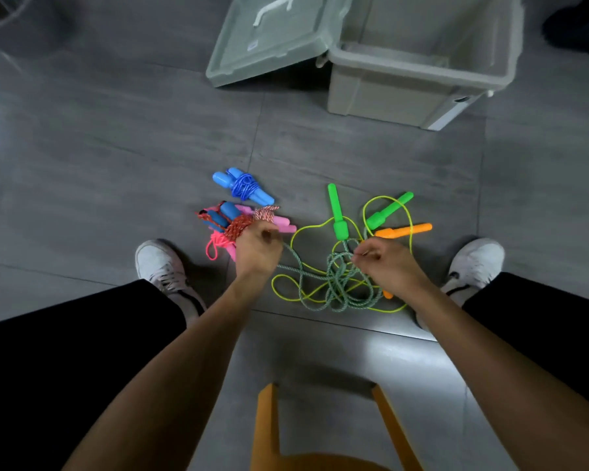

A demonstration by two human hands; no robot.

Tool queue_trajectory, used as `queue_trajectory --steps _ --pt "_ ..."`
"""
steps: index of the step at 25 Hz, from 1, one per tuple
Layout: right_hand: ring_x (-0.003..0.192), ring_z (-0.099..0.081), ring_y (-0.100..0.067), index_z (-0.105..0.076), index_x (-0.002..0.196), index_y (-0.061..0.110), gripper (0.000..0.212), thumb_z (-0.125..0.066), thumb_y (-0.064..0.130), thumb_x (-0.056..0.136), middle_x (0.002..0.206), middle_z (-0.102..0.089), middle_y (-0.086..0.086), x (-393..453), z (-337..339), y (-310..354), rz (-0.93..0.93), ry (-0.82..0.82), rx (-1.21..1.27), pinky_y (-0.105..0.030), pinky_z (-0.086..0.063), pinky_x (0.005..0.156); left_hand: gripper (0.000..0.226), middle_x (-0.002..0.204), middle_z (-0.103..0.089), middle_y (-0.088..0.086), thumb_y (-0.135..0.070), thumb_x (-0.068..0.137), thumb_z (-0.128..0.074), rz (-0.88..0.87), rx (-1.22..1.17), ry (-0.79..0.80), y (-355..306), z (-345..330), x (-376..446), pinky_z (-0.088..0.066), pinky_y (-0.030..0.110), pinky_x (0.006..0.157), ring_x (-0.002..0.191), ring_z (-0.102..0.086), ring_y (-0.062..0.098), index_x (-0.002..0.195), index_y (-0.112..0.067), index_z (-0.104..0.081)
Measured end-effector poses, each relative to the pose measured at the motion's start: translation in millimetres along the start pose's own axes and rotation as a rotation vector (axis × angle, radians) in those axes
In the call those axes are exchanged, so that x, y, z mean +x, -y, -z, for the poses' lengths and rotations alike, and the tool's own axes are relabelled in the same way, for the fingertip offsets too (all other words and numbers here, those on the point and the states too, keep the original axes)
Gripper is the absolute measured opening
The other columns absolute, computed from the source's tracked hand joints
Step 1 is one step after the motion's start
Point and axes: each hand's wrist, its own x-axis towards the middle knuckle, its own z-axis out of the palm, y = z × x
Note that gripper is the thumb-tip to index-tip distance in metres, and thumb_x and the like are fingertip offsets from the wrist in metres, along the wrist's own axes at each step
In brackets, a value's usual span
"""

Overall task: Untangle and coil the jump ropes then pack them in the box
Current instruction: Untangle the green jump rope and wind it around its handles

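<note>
Near the frame's centre, the left hand (257,248) pinches a strand of the grey-green braided rope (334,283) with curled fingers, and the right hand (383,263) pinches the same rope above the knot where it crosses the thin yellow-green cord (320,229), likely holding it taut to pick the two apart. Both forearms reach down and forward from the lower corners, palms down. Coiled ropes (244,207) lie left of centre; the open translucent plastic box (419,69) waits at upper right.
</note>
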Motion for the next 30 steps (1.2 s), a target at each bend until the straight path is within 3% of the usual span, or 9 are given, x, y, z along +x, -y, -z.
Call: queue_trajectory --steps 5,8,12,17,21,25,27,28,30 --pt "0.081 -0.062 -0.009 -0.069 0.088 0.017 0.005 -0.068 0.015 0.084 0.088 -0.069 0.001 -3 28 -29 0.032 -0.05 0.039 -0.009 -0.042 0.067 0.009 0.085 -0.073 0.014 -0.006 0.082 -0.065 -0.049 0.149 0.223 -7 -62 22 -0.052 0.034 0.081 0.086 -0.069 0.03 0.082 -0.008 -0.074" --pt "0.08 -0.058 -0.004 -0.069 0.091 0.014 0.006 -0.067 0.014 0.085 0.084 -0.064 0.005 19 41 -46 0.023 -0.082 0.059 0.002 -0.037 0.061 0.021 0.104 -0.071 0.012 -0.014 0.086 -0.059 -0.229 0.464 0.348 -21 -101 49 -0.051 0.036 0.085 0.099 -0.066 0.031 0.104 -0.014 -0.07" --pt "0.078 -0.06 -0.005 -0.068 0.086 0.014 0.004 -0.067 0.013 0.083 0.083 -0.068 0.001 44 46 -67 0.013 -0.125 0.113 0.001 -0.038 0.06 0.046 0.144 -0.04 0.014 -0.014 0.089 -0.048 -0.563 1.099 0.509 -23 -135 77 -0.035 0.044 0.103 0.128 -0.04 0.035 0.133 -0.024 -0.053" --pt "0.085 -0.065 -0.01 -0.071 0.087 0.011 0.008 -0.067 0.017 0.084 0.088 -0.072 -0.003 46 43 -83 0.023 -0.136 0.114 -0.015 -0.045 0.069 0.033 0.134 -0.049 0.015 -0.018 0.091 -0.046 -0.692 1.419 0.474 -46 -140 82 -0.024 0.046 0.109 0.127 -0.04 0.034 0.123 -0.015 -0.055" --pt "0.098 -0.064 -0.017 -0.068 0.098 0.01 0.015 -0.066 0.016 0.084 0.1 -0.071 -0.005 27 44 -61 0.055 -0.146 0.091 -0.018 -0.041 0.075 0.031 0.116 -0.063 0.008 -0.02 0.089 -0.057 -0.703 1.347 0.46 -96 -77 44 -0.045 0.038 0.087 0.106 -0.061 0.031 0.118 -0.016 -0.048" --pt "0.114 -0.053 -0.013 -0.057 0.125 0.014 0.041 -0.067 0.019 0.086 0.124 -0.058 0.0 -14 41 0 0.297 0.007 -0.018 -0.012 -0.032 0.088 0.031 0.111 -0.061 0.008 -0.034 0.093 -0.055 -0.784 1.214 0.377 -144 11 -18 -0.048 0.039 0.071 0.1 -0.063 0.032 0.115 -0.014 -0.047" --pt "0.098 -0.053 -0.005 -0.061 0.117 0.01 0.028 -0.063 0.016 0.09 0.107 -0.061 0.005 -38 39 24 0.388 0.058 0.007 -0.008 -0.034 0.082 0.029 0.11 -0.062 0.007 -0.031 0.091 -0.057 -0.789 1.181 0.357 -157 51 -47 -0.044 0.036 0.067 0.098 -0.063 0.033 0.113 -0.014 -0.05" --pt "0.084 -0.053 -0.004 -0.065 0.103 0.007 0.015 -0.06 0.016 0.091 0.092 -0.062 0.006 -51 37 32 0.409 0.078 0.045 -0.012 -0.039 0.075 0.027 0.106 -0.063 0.006 -0.029 0.089 -0.06 -0.752 1.096 0.342 -161 72 -63 -0.043 0.035 0.066 0.094 -0.064 0.032 0.11 -0.015 -0.052" --pt "0.07 -0.054 -0.007 -0.061 0.08 0.005 0.021 -0.055 0.018 0.095 0.073 -0.063 0.004 -70 37 46 0.445 0.073 0.13 -0.028 -0.045 0.069 0.022 0.089 -0.066 -0.002 -0.019 0.082 -0.067 -0.546 0.7 0.285 -164 105 -90 -0.048 0.031 0.064 0.078 -0.066 0.023 0.099 -0.02 -0.054"
